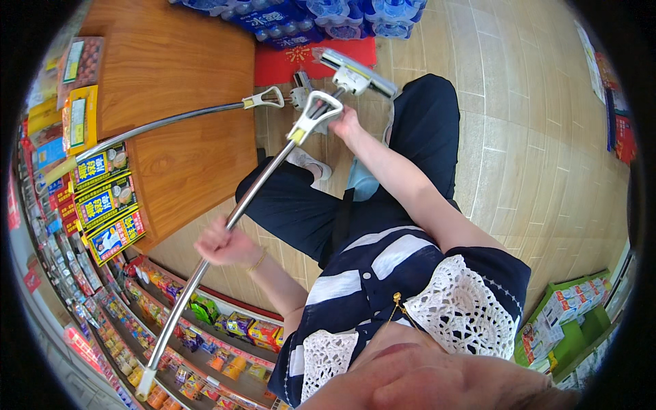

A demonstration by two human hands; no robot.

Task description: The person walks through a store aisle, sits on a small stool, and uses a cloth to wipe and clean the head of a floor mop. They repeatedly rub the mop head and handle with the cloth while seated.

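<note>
A sponge mop with a steel pole (256, 193) runs diagonally across my body. My left hand (228, 246) is closed around the middle of the pole. At the upper end my right hand (344, 123) grips the mop beside its white lever handle (319, 115), which hides some of the fingers. Just beyond, the mop head (356, 74) appears wrapped in clear plastic. A second mop (179, 119) lies across the wooden surface, its white lever near the first one. Its head (300, 95) is partly hidden.
Boxed goods (105, 212) sit on the left edge of the wooden surface (179, 56). Snack shelves (230, 328) stand at lower left. Shrink-wrapped bottles (287, 20) are stacked beyond a red mat (277, 69). A green shelf (569, 328) stands at lower right on the tiled floor (507, 154).
</note>
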